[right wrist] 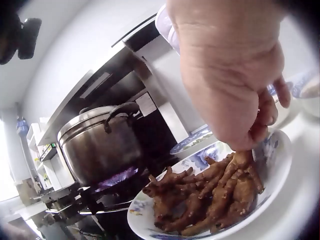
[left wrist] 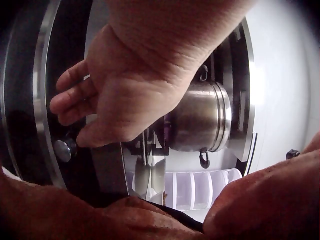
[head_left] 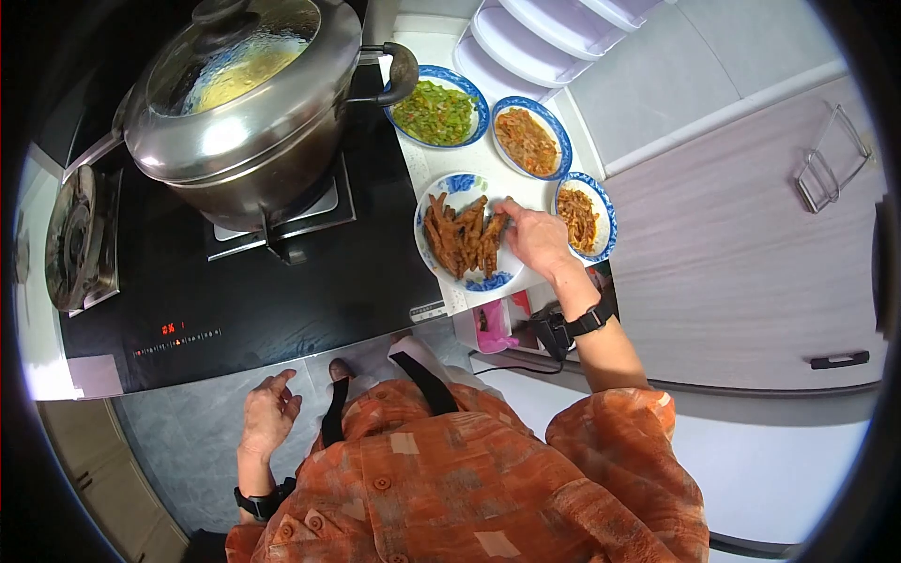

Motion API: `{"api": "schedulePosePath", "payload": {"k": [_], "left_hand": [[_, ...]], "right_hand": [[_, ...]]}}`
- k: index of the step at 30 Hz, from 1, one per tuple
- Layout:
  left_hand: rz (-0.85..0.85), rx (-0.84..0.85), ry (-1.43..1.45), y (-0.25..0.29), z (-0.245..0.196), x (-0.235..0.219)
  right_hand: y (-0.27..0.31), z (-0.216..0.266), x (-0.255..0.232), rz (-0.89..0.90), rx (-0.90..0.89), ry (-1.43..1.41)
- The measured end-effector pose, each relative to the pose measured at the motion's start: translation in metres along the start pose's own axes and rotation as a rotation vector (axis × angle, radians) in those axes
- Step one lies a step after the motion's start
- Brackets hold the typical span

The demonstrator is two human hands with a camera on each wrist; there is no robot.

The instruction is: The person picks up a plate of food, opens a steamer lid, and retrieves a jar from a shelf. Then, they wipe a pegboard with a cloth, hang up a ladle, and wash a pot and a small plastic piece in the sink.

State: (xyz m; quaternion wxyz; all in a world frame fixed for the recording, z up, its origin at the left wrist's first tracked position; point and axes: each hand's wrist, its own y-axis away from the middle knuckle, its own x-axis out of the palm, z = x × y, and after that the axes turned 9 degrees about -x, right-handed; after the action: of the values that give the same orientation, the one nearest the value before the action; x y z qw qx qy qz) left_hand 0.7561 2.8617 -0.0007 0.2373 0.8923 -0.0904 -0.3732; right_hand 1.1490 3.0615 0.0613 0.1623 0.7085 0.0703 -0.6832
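Observation:
A blue-patterned white plate (head_left: 507,266) of brown chicken feet (head_left: 460,235) stands on the counter right of the cooktop. My right hand (head_left: 540,242) reaches over its right side from above. In the right wrist view, thumb and fingertips pinch the end of one chicken foot (right wrist: 243,160), which still lies against the others. My left hand (head_left: 270,413) hangs in front of the cooktop's front edge, holding nothing. Its fingers are loosely extended in the left wrist view, near a round stove knob (left wrist: 64,150).
A large lidded steel pot (head_left: 253,141) sits over a lit burner flame (right wrist: 117,178), its handle (head_left: 402,75) toward the dishes. Bowls of chopped green peppers (head_left: 436,111), reddish shreds (head_left: 526,141) and brown strips (head_left: 579,220) surround the plate. A white tiered rack (head_left: 535,42) stands behind.

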Motion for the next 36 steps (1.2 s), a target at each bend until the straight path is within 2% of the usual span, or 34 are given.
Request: {"api": "schedulePosePath", "payload": {"k": [5,9,11,12,14,18,23,27,29,33,36], "left_hand": [[-0.002,-0.007,0.009,0.000,0.002,0.003],[0.005,-0.006,0.001,-0.001,0.002,0.004],[0.004,-0.008,0.000,-0.002,0.001,0.003],[0.000,-0.007,-0.004,-0.002,0.001,0.003],[-0.003,-0.006,-0.005,-0.002,0.001,0.003],[0.004,-0.011,0.001,-0.002,0.000,0.003],[0.010,-0.005,-0.008,-0.002,0.000,0.005],[0.013,-0.004,-0.012,-0.003,-0.001,0.004],[0.018,-0.003,-0.013,-0.003,-0.002,0.005],[0.022,0.006,-0.015,-0.004,-0.001,0.006],[0.024,0.005,-0.012,-0.004,-0.002,0.006]], "right_hand": [[-0.004,0.000,-0.012,0.040,-0.029,0.021],[-0.012,-0.014,-0.002,0.013,-0.076,0.034],[-0.013,-0.016,-0.005,0.044,0.004,0.041],[-0.012,-0.015,-0.010,0.044,0.002,0.041],[-0.008,-0.014,-0.023,0.156,0.021,0.084],[-0.001,-0.021,-0.030,0.183,0.030,0.071],[0.005,-0.028,-0.036,0.103,-0.037,0.060],[0.010,-0.026,-0.058,0.073,0.002,0.050],[0.015,-0.027,-0.062,-0.060,-0.077,0.047],[0.024,-0.015,-0.039,-0.185,-0.144,0.054],[0.035,0.008,-0.029,-0.213,-0.102,0.044]]}}
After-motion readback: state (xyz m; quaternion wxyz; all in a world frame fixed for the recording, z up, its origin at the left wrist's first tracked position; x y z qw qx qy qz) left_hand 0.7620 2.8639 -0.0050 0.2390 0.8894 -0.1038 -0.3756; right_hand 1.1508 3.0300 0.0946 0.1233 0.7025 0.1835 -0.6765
